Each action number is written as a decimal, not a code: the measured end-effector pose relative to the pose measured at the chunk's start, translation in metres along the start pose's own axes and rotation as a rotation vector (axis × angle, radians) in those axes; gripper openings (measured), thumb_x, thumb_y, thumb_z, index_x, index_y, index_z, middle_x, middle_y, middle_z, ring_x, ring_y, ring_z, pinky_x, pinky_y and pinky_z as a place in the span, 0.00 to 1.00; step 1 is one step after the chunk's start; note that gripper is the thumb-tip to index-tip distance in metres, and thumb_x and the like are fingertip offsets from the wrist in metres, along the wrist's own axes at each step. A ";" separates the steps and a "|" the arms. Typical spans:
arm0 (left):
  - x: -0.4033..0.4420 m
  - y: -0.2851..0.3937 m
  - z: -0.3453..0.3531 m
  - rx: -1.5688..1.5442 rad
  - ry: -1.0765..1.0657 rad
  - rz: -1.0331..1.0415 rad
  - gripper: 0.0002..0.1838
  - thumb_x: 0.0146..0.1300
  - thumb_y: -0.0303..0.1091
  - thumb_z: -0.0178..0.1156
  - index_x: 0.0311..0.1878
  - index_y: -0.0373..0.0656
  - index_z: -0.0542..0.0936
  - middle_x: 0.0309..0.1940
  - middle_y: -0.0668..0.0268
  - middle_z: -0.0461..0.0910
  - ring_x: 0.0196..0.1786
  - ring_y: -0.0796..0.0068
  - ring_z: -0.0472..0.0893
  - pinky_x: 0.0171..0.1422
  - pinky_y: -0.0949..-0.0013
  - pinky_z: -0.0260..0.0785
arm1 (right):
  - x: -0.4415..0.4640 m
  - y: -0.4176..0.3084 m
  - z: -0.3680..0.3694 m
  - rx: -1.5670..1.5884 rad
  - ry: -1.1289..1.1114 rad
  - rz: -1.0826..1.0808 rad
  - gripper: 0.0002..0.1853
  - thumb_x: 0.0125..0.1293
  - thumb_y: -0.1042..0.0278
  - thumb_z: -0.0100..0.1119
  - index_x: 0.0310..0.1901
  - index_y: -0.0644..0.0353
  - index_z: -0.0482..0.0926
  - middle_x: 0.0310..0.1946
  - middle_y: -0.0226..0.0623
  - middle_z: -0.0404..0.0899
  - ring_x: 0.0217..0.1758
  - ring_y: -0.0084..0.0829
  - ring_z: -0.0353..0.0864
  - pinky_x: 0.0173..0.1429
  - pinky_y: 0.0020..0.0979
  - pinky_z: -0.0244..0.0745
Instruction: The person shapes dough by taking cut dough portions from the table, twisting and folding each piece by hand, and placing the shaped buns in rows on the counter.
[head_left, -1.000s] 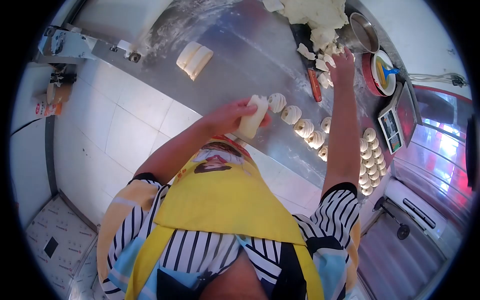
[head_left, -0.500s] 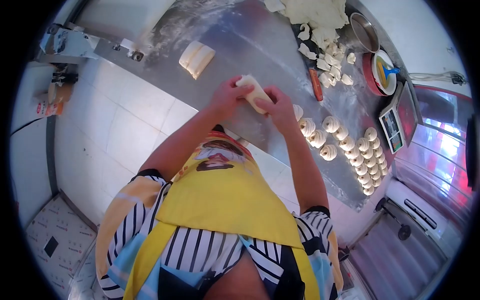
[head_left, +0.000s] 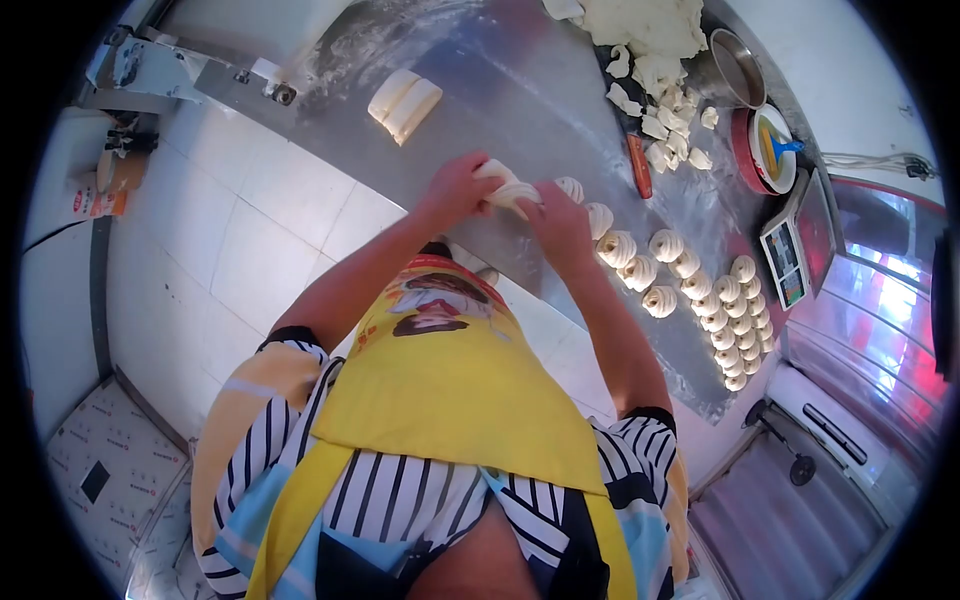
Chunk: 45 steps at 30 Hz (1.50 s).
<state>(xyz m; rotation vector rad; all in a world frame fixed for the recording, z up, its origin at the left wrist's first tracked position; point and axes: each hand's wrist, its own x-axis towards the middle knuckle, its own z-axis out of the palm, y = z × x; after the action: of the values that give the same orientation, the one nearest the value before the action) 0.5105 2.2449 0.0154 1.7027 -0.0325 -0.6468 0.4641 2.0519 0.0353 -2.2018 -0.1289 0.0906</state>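
Observation:
A pale strip of dough (head_left: 509, 189) stretches between my two hands, above the near edge of the steel table. My left hand (head_left: 462, 186) is closed on its left end, and my right hand (head_left: 558, 222) grips the right end. Ridges run slantwise across the strip, so it looks twisted. Left of my hands, cut dough pieces (head_left: 405, 105) lie side by side on the table. Just beyond my right hand begin several coiled dough rolls (head_left: 617, 247), which continue in rows toward the right. Some fingertips are hidden behind the dough.
A floured steel table (head_left: 480, 90) spans the view. At the back right are dough scraps (head_left: 665, 120), an orange-handled knife (head_left: 639, 167), a metal pot (head_left: 738, 68), a bowl with a blue brush (head_left: 772, 150) and a scale (head_left: 784, 262). Tiled floor (head_left: 260, 235) lies below the table edge.
The dough between my hands has gone from a smooth, straight piece to a ridged, twisted one. My hands have moved slightly apart. Another coiled roll now shows beside my right hand.

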 end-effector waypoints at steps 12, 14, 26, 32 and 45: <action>0.004 -0.002 -0.001 -0.139 -0.162 -0.143 0.11 0.58 0.27 0.56 0.45 0.43 0.77 0.30 0.63 0.78 0.30 0.77 0.76 0.35 0.74 0.69 | -0.018 -0.023 -0.018 0.354 -0.253 0.159 0.18 0.56 0.79 0.59 0.50 0.56 0.74 0.33 0.37 0.78 0.36 0.30 0.79 0.43 0.27 0.74; 0.002 0.001 0.001 -0.149 -0.157 -0.164 0.11 0.57 0.28 0.57 0.44 0.41 0.77 0.29 0.64 0.79 0.31 0.78 0.75 0.36 0.74 0.69 | -0.019 -0.023 -0.020 0.097 -0.215 0.100 0.17 0.55 0.77 0.60 0.48 0.55 0.76 0.30 0.37 0.78 0.35 0.31 0.79 0.41 0.28 0.73; -0.021 -0.016 0.041 0.423 0.087 0.528 0.13 0.50 0.21 0.59 0.41 0.38 0.75 0.39 0.55 0.74 0.40 0.54 0.75 0.44 0.62 0.69 | 0.009 0.043 0.022 0.982 -0.145 0.828 0.11 0.58 0.66 0.63 0.41 0.57 0.76 0.26 0.28 0.76 0.28 0.23 0.76 0.30 0.29 0.73; -0.013 -0.007 0.035 0.300 0.109 0.315 0.16 0.50 0.22 0.62 0.44 0.40 0.75 0.40 0.62 0.73 0.40 0.66 0.76 0.43 0.68 0.69 | 0.005 0.029 0.016 0.914 -0.136 0.948 0.16 0.63 0.58 0.57 0.49 0.55 0.71 0.32 0.31 0.76 0.29 0.25 0.78 0.30 0.30 0.77; 0.024 -0.070 0.029 0.284 -0.268 -0.066 0.14 0.56 0.26 0.59 0.46 0.39 0.73 0.33 0.60 0.80 0.36 0.71 0.78 0.44 0.68 0.70 | -0.038 0.062 0.044 1.072 -0.298 0.763 0.20 0.70 0.52 0.46 0.52 0.60 0.70 0.36 0.34 0.75 0.32 0.24 0.78 0.37 0.30 0.78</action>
<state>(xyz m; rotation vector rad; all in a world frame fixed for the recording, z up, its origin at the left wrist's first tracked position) 0.4960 2.2277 -0.0603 1.8823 -0.2700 -0.9525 0.4248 2.0457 -0.0398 -1.0512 0.4982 0.7293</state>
